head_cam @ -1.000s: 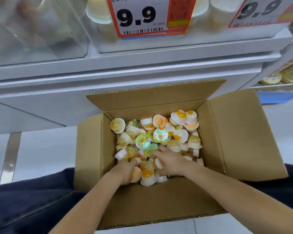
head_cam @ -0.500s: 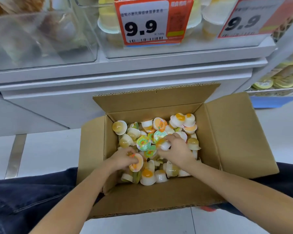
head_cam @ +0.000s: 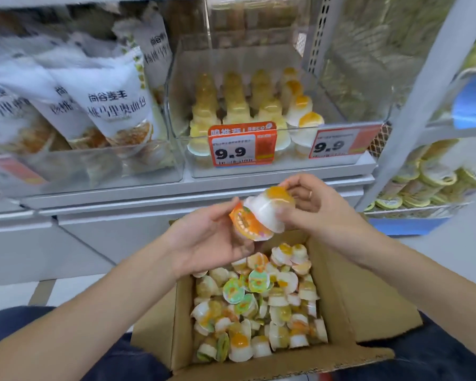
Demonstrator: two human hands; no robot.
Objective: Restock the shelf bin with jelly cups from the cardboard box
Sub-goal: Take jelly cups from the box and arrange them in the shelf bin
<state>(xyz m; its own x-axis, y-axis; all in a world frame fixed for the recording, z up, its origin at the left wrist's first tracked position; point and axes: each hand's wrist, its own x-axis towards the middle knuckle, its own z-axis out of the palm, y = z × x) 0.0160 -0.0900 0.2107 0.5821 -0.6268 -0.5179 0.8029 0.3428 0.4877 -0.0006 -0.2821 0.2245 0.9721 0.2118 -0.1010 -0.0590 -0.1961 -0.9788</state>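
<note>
1. Here, nearest to us and below the grip, we see the open cardboard box (head_cam: pixel 349 306) resting between dark trouser legs (head_cam: pixel 25 334), filled with loose jelly cups (head_cam: pixel 259 306) lying at all angles, some with green foil lids up, others showing orange fruit tops.
2. Directly above the box's far edge, we hold two cups between both hands. Our left hand (head_cam: pixel 204 237) lies palm-up, its thumb and fingers curled around an orange-lidded cup (head_cam: pixel 248 224) tilted on its side.
3. Touching that cup on the right, a white cup (head_cam: pixel 270 207) with an orange top is pinched by our right hand (head_cam: pixel 316 207), thumb below and fingertips (head_cam: pixel 291 185) above; a ring (head_cam: pixel 310 194) shows on one finger.
4. Beyond the grip and higher up, the clear shelf bin (head_cam: pixel 341 125) holds stacked jelly cups in rows toward its left and middle, with a 9.9 price tag (head_cam: pixel 242 147) on its front wall and a second tag (head_cam: pixel 338 144) further right.
5. Left of the grip and further back, white snack bags (head_cam: pixel 110 105) stand in a neighbouring clear bin.
6. Far right of the grip, a wire basket (head_cam: pixel 423 210) holds yellow-rimmed packs; these are blurred.
</note>
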